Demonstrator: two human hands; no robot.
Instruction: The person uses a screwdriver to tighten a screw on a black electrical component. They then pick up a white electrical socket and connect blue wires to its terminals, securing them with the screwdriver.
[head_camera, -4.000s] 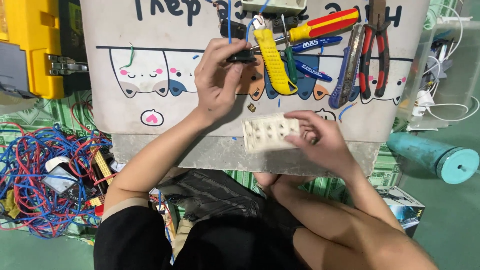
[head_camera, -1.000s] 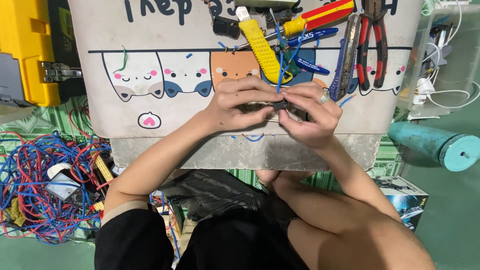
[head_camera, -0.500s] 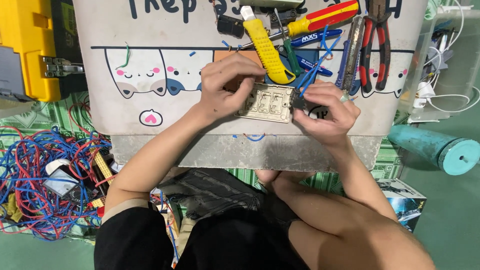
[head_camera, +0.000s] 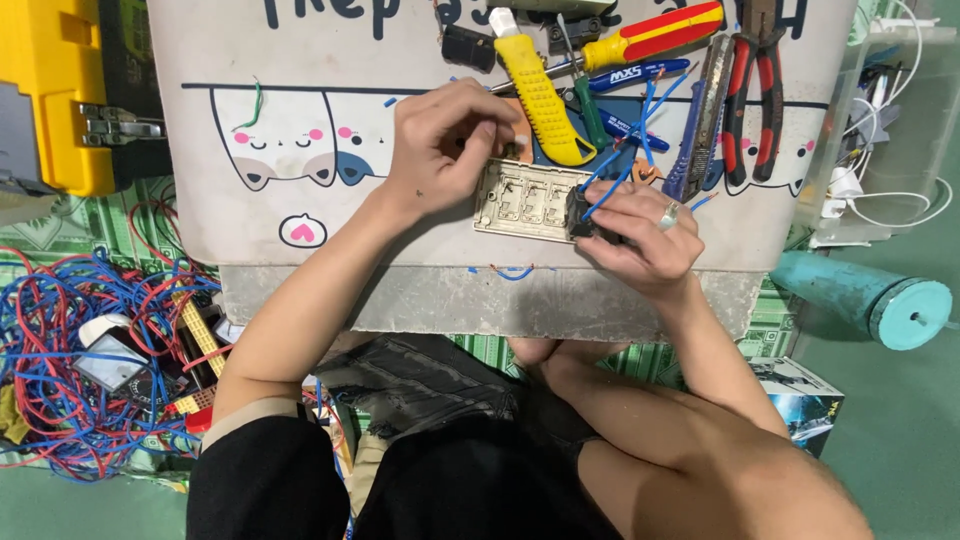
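**Switch plate held between both hands on the table**

A beige switch plate (head_camera: 527, 200) lies back-side up on the white table (head_camera: 300, 150), near its front edge, just below the row of tools. The left hand (head_camera: 445, 140) grips the plate's upper left corner, fingers (head_camera: 480, 130) curled and clamped on its rim. The right hand (head_camera: 640, 235) holds the plate's right end, its fingers closed around a small black switch module (head_camera: 582, 212) pressed against the plate. Blue wires (head_camera: 620, 165) rise from the module toward the tools.

Just above the plate lie a yellow knife (head_camera: 535, 90), a red-and-yellow screwdriver (head_camera: 655, 35), and red-handled pliers (head_camera: 755, 90) farther right. A yellow toolbox (head_camera: 60, 90) sits off the table's left edge. On the floor to the left is a tangle of red and blue wire (head_camera: 80, 350); to the right lies a teal cylinder (head_camera: 865, 295).
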